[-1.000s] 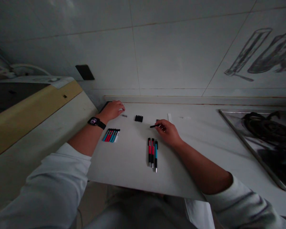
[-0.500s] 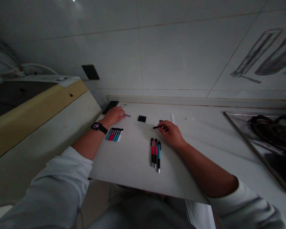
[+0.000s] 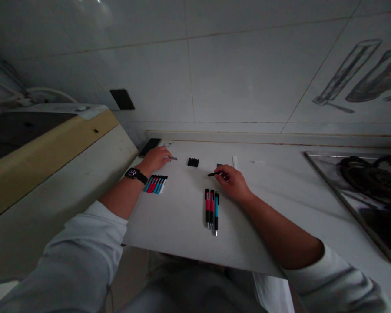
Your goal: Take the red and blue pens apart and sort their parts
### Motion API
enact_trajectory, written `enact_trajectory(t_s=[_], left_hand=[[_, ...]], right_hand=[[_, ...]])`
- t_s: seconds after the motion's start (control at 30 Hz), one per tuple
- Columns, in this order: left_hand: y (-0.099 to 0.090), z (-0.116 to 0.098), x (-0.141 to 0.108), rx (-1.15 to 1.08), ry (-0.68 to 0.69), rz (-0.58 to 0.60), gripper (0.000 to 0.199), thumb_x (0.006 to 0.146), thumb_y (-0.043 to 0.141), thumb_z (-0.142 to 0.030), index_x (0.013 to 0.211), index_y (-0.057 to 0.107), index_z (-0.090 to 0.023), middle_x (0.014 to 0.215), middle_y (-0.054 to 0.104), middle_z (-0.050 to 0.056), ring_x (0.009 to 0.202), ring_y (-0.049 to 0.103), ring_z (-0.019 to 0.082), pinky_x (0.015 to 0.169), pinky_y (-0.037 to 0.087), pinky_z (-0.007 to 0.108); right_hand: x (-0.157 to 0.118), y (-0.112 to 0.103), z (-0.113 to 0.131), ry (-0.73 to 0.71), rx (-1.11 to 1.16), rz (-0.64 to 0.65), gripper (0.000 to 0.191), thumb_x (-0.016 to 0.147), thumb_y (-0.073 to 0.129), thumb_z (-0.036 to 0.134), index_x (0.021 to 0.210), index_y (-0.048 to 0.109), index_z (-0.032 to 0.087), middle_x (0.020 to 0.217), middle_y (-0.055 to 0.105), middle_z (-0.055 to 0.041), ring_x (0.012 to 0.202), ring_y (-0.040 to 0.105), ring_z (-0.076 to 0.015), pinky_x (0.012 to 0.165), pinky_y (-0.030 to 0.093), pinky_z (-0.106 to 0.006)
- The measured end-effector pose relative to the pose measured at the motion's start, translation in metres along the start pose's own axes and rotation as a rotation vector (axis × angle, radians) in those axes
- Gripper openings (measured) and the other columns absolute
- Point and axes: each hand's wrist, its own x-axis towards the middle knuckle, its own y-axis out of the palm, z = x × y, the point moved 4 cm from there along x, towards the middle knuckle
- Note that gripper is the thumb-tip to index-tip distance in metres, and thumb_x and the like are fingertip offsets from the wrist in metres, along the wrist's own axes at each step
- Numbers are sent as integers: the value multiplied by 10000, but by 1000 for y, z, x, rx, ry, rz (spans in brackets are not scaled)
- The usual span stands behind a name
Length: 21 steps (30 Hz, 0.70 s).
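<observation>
Taking twelve o'clock as straight ahead toward the wall, three pens (image 3: 212, 208), two red and one blue, lie nearest on the counter (image 3: 179, 221), tips pointing to six o'clock. At three o'clock from them, well apart, is the stove (image 3: 352, 198). At ten o'clock from the pens, a row of red, blue and white barrels (image 3: 155, 184) lies side by side.

The right hand (image 3: 232, 182), at one o'clock from the pens, pinches a thin black part (image 3: 212, 174) above the counter. The left hand (image 3: 156, 160), at twelve o'clock from the barrels, has its fingers bent down at the springs (image 3: 173, 158); whether it grips one, I cannot tell.

The black grips (image 3: 193, 162) sit at three o'clock from the springs, between the hands. Farther round to three o'clock come a white strip (image 3: 235, 162) and small clear bits (image 3: 259, 162). The phone (image 3: 149, 147) lies farthest, at ten o'clock from the springs.
</observation>
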Motion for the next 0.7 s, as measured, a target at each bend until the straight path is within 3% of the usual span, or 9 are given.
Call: enact_trajectory(t_s=[0.33,0.47,0.57,0.7], left_hand=[[-6,-17,7,52,6,-71,251,945,643,-328,1149,727,-209,1183,688,103,1123,624,268,1004,474,402],[-13,-34,15,28,18,-75,227,937,662,-329,1120,728,-210,1173,693,100,1126,617,273,1019,463,424],[-24,-70,20,-68,91,-116,234,947,673,-345,1135,712,-211,1176,691,94,1137,617,265,1027,460,418],[-35,-147,23,-206,384,-45,404,918,745,-377,1291,652,-251,1234,692,83,1154,623,265,1011,464,413]], right_hand=[[0,0,1,-5,4,4,135,928,636,286,1038,700,243,935,700,-45,730,631,-166,709,536,-329],[0,0,1,7,5,-2,150,929,630,297,1049,704,244,946,705,-50,741,633,-172,715,539,-334],[1,1,-1,21,39,-10,177,934,609,298,1073,704,245,1033,716,-63,820,656,-181,742,540,-335],[3,4,-7,91,127,-8,214,933,582,324,1103,681,241,1015,722,-53,831,655,-179,749,529,-330]])
